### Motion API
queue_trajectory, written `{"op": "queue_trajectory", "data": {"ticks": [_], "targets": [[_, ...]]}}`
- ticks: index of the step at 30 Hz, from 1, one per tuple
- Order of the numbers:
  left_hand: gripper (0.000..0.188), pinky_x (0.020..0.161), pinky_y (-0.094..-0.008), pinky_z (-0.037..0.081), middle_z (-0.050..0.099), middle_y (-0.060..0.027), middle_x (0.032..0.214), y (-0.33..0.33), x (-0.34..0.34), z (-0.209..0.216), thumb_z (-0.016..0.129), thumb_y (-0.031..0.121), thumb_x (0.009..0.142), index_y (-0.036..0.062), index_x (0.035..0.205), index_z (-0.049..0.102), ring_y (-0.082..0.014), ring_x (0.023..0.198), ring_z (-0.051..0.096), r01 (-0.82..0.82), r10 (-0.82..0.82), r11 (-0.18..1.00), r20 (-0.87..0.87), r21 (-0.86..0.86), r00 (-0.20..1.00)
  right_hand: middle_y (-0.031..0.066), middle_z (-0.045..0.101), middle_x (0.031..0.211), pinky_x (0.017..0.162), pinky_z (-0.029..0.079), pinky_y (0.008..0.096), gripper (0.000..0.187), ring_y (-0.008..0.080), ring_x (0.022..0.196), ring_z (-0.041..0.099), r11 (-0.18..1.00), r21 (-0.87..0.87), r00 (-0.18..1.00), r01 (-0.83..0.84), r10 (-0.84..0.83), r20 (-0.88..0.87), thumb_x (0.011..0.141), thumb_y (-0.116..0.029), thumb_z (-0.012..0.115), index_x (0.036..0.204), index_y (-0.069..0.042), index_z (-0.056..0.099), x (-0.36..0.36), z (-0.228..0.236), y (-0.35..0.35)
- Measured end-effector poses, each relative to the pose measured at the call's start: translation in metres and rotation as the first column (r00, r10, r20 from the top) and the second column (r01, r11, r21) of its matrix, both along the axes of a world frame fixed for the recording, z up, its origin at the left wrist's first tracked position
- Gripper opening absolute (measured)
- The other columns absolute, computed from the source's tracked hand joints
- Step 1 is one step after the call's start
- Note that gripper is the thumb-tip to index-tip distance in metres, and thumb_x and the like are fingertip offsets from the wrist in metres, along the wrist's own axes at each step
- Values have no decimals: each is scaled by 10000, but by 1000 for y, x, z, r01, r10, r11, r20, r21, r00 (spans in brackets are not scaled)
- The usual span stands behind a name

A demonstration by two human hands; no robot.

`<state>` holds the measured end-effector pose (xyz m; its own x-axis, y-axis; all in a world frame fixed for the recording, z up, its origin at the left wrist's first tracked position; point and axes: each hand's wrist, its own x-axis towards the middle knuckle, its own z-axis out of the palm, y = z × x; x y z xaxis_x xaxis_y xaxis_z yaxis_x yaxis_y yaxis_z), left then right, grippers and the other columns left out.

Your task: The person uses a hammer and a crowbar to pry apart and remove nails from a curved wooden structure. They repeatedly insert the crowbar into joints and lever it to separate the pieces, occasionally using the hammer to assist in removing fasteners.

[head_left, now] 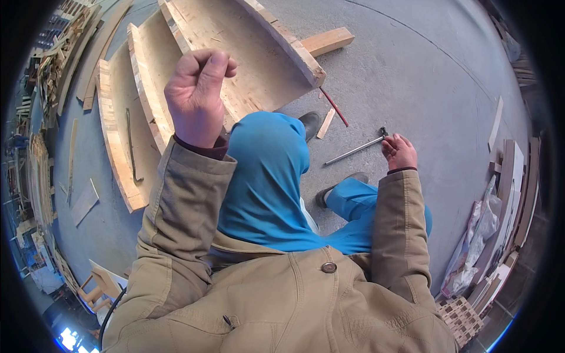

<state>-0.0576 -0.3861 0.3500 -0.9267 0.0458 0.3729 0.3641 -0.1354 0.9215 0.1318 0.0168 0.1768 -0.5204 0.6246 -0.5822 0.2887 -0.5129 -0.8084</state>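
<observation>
My left hand [199, 94] is raised over the wooden panel frame [136, 76], its fingers curled and the thumb pressed against them. Whatever lies inside that grip is hidden. My right hand [401, 154] is beside the head of a hammer [354, 151] with a metal shaft. Its fingers are bent together; a small thing in them cannot be made out, and whether they touch the hammer is unclear. The frame has thick timber ribs with pale sheeting between them. On its left part lies a dark pry bar [130, 147].
A timber block [328, 41] juts from the frame's right side. A red rod [334, 107] and a wood scrap [325, 123] lie near my shoe [310, 125]. Stacked boards [44, 159] line the left; planks [500, 200] and plastic sheeting [479, 235] are at the right.
</observation>
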Motion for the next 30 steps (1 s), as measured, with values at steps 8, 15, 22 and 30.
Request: {"op": "queue_trajectory", "data": {"ticks": [8, 15, 22, 30], "targets": [[92, 665, -234, 496, 644, -11, 798, -287, 127, -179, 652, 94, 943, 10, 906, 644, -70, 703, 583, -330, 457, 867, 334, -373, 824, 86, 660, 848, 601, 573, 317, 163, 180, 665, 639, 983, 156, 995, 98, -95, -23, 963, -126, 627, 1098, -41, 594, 55, 95, -41], [188, 742, -326, 533, 660, -78, 901, -332, 219, -316, 754, 131, 827, 25, 953, 664, -171, 777, 624, -225, 637, 684, 418, -694, 647, 89, 668, 857, 582, 563, 329, 136, 188, 665, 641, 968, 248, 993, 27, 1, -114, 959, -126, 633, 1076, -65, 604, 46, 137, -54], [576, 1060, -427, 443, 515, -143, 1342, -386, 155, -286, 786, 204, 760, 142, 1289, 566, -325, 1259, 507, -200, 818, 330, 174, -922, 549, 48, 687, 854, 565, 546, 296, 117, 155, 682, 646, 941, 334, 992, 58, -17, -125, 951, -157, 655, 1055, -106, 641, 61, 159, -20], [755, 1094, -431, 425, 397, -95, 1498, -466, 115, -302, 776, 219, 748, 174, 1432, 459, -313, 1355, 433, -42, 901, 214, 181, -976, 395, 43, 664, 840, 548, 545, 282, 78, 148, 663, 637, 926, 342, 987, 160, -154, -46, 971, -163, 621, 1000, -92, 617, 126, 146, 31]]}}
